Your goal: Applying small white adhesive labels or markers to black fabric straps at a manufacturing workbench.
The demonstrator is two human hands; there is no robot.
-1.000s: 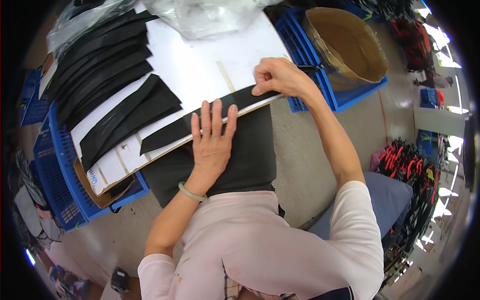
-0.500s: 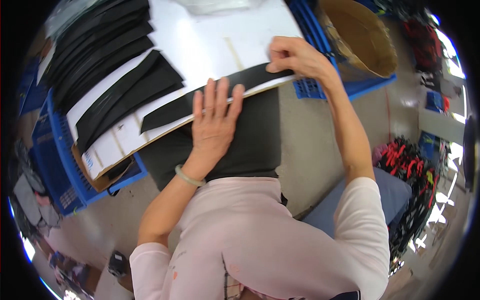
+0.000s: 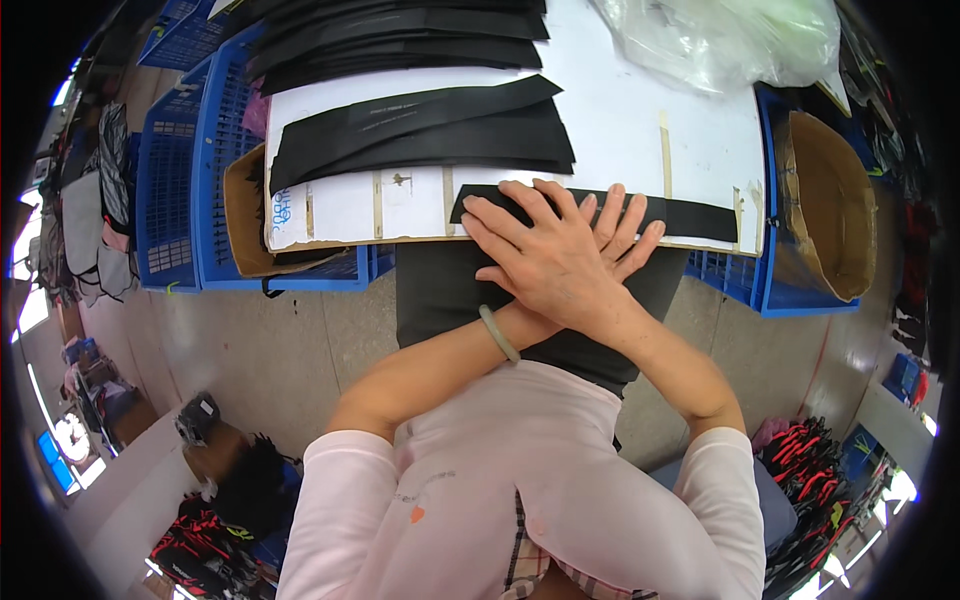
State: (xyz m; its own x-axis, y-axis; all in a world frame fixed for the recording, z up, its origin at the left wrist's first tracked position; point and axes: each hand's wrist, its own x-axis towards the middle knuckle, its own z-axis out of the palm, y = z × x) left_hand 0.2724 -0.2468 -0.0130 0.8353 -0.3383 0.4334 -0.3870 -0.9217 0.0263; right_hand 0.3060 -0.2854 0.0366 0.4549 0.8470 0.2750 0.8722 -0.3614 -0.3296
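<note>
My right hand (image 3: pixel 565 262) lay spread, palm down, on the left part of the black strip (image 3: pixel 695 218), crossed over my left hand (image 3: pixel 622 231), whose straight, slightly parted fingers rested farther right; its palm was hidden. Neither hand seemed to grip anything. The strip lay along the near edge of the white surface (image 3: pixel 615 120). I took the step to be pressing and smoothing it; the next move, I judged, called for uncrossing my arms with even pressure.

Overlapping black pieces (image 3: pixel 500 135) lay beyond, at the left, and a clear plastic bag (image 3: pixel 730 40) at the far right. A blue crate (image 3: pixel 222 190) stood left, a brown cardboard container (image 3: pixel 845 205) right, above the grey floor (image 3: pixel 360 330).
</note>
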